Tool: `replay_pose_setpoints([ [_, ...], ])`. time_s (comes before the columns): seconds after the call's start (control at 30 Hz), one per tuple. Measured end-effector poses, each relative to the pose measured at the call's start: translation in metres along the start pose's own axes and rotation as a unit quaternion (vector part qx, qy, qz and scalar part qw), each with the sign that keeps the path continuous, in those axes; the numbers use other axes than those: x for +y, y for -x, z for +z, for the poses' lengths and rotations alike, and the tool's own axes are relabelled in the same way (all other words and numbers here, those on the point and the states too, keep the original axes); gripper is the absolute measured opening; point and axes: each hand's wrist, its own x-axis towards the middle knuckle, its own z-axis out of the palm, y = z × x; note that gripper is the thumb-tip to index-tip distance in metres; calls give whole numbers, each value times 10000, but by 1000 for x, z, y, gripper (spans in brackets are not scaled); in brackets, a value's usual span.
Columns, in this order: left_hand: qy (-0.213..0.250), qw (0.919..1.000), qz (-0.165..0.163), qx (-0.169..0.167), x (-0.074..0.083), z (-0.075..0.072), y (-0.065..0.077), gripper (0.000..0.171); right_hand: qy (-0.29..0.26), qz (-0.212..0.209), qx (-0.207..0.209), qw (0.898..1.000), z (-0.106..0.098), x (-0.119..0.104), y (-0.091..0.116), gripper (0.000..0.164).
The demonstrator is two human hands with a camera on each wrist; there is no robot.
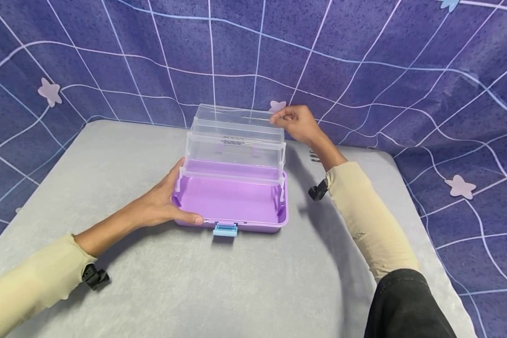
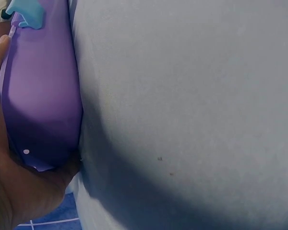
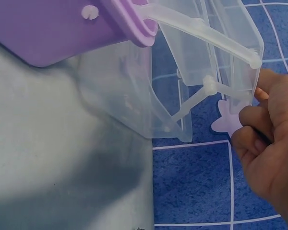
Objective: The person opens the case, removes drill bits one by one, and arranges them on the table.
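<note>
A purple toolbox (image 1: 232, 226) stands open on the table, its clear tiered trays (image 1: 236, 155) raised behind the base. My left hand (image 1: 162, 199) grips the box's left end, with the thumb over the front rim and the fingers at the side. My right hand (image 1: 297, 123) is at the right end of the top tray, fingers curled. It pinches a thin metal rod (image 1: 255, 118) that looks like a drill bit; the right wrist view hides it. Several similar thin rods (image 1: 242, 141) lie in the tray below. A blue latch (image 1: 225, 230) hangs open at the front.
Several small dark metal pieces (image 1: 314, 156) lie on the grey table (image 1: 236, 286), partly behind my right forearm. A blue-purple curtain (image 1: 152, 56) with lines and stars rises behind the table's back edge. White hinge arms (image 3: 201, 33) link the trays to the base.
</note>
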Motion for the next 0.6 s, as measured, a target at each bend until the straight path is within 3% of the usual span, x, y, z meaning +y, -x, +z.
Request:
replay_pose_setpoints([
  [0.27,16,10000,-24,-12,0,0,0,164,-399,104,48,9991,-7,2,11,23],
  [0.6,137,9998,-104,-42,0,0,0,165,-233,174,82,9995,-19,5,25,24],
])
